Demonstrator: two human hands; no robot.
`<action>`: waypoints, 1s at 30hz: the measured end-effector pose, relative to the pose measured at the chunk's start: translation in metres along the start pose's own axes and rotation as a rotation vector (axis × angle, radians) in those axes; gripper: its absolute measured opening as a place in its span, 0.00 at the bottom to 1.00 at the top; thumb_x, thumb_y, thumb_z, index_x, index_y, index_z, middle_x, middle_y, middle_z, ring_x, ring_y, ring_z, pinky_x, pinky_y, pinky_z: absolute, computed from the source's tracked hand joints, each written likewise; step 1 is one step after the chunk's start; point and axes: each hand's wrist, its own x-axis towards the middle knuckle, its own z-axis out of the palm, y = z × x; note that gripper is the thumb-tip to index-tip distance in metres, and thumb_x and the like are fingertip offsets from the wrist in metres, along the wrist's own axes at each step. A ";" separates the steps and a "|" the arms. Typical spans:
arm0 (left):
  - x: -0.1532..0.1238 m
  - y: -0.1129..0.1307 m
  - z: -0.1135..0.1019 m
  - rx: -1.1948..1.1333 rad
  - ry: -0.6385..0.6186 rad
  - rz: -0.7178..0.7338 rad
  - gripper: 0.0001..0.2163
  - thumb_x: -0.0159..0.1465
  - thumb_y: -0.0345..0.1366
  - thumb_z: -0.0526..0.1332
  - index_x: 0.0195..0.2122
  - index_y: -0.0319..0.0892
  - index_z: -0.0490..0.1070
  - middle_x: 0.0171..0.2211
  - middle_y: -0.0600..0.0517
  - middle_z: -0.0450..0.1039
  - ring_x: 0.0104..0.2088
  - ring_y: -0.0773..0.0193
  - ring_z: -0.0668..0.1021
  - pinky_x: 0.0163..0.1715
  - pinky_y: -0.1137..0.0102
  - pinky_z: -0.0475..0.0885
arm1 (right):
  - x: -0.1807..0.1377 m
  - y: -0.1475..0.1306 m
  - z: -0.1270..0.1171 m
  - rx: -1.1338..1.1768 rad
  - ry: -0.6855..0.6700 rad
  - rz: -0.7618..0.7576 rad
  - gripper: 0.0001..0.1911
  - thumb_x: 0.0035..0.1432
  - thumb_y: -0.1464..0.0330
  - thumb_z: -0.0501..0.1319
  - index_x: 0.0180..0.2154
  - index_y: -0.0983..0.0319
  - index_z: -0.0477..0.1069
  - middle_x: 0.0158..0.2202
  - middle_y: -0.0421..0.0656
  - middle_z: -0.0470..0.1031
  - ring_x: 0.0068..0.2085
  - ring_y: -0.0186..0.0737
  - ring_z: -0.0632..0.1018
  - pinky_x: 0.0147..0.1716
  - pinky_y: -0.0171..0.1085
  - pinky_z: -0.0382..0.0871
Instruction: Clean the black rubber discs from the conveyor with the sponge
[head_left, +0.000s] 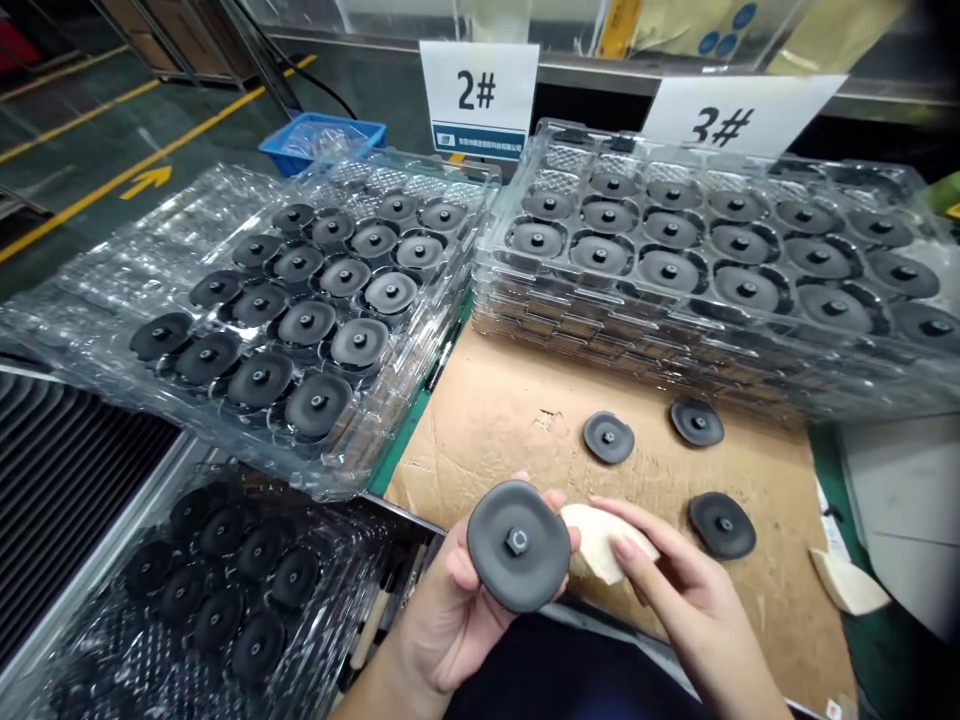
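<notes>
My left hand (450, 610) holds a round dark grey rubber disc (518, 545) with a small nut-like hub in its middle, fingers closed round its edge. My right hand (675, 590) pinches a cream-coloured wedge-shaped piece (596, 535) right beside the disc. Three more discs lie loose on the cardboard sheet (487, 420): one in the centre (608, 437), one further back (697, 422), one at the right (722, 525).
A clear tray (420, 330) of several discs lies at the left, stacked clear trays (600, 330) of discs at the back right. More discs in a tray (225, 580) sit lower left. Signs "2#" (478, 95) and "3#" (735, 115) stand behind. Another cream wedge (847, 585) lies at right.
</notes>
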 end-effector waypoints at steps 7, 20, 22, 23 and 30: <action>-0.001 0.007 -0.004 0.109 0.165 0.124 0.26 0.45 0.40 0.69 0.47 0.46 0.71 0.48 0.50 0.74 0.48 0.56 0.75 0.46 0.70 0.70 | 0.005 -0.063 0.013 -0.230 0.207 -0.299 0.15 0.59 0.66 0.55 0.49 0.54 0.68 0.44 0.41 0.75 0.40 0.40 0.77 0.39 0.35 0.72; -0.007 0.010 0.011 0.428 0.406 0.460 0.22 0.44 0.43 0.69 0.42 0.48 0.74 0.39 0.52 0.78 0.41 0.61 0.78 0.43 0.76 0.71 | 0.019 -0.117 0.060 -0.227 0.085 -0.734 0.19 0.57 0.76 0.53 0.51 0.67 0.63 0.40 0.47 0.74 0.35 0.38 0.73 0.35 0.37 0.66; -0.007 0.011 0.010 0.429 0.453 0.566 0.21 0.45 0.41 0.69 0.43 0.50 0.73 0.42 0.53 0.77 0.43 0.61 0.77 0.44 0.75 0.71 | 0.015 -0.115 0.055 -0.180 -0.008 -0.750 0.17 0.57 0.76 0.54 0.50 0.66 0.65 0.34 0.44 0.75 0.30 0.35 0.73 0.31 0.35 0.67; -0.007 0.013 0.009 0.423 0.453 0.602 0.22 0.45 0.40 0.69 0.43 0.51 0.73 0.43 0.54 0.77 0.43 0.61 0.77 0.44 0.74 0.72 | 0.012 -0.111 0.051 -0.153 -0.073 -0.728 0.17 0.57 0.75 0.54 0.48 0.64 0.66 0.31 0.42 0.75 0.28 0.34 0.72 0.29 0.34 0.67; -0.004 0.013 0.013 0.375 0.324 0.491 0.26 0.41 0.39 0.71 0.44 0.50 0.72 0.46 0.55 0.75 0.47 0.57 0.75 0.50 0.70 0.68 | 0.006 -0.061 0.014 -0.026 0.100 -0.242 0.14 0.59 0.67 0.56 0.48 0.52 0.68 0.44 0.38 0.75 0.41 0.37 0.77 0.38 0.32 0.72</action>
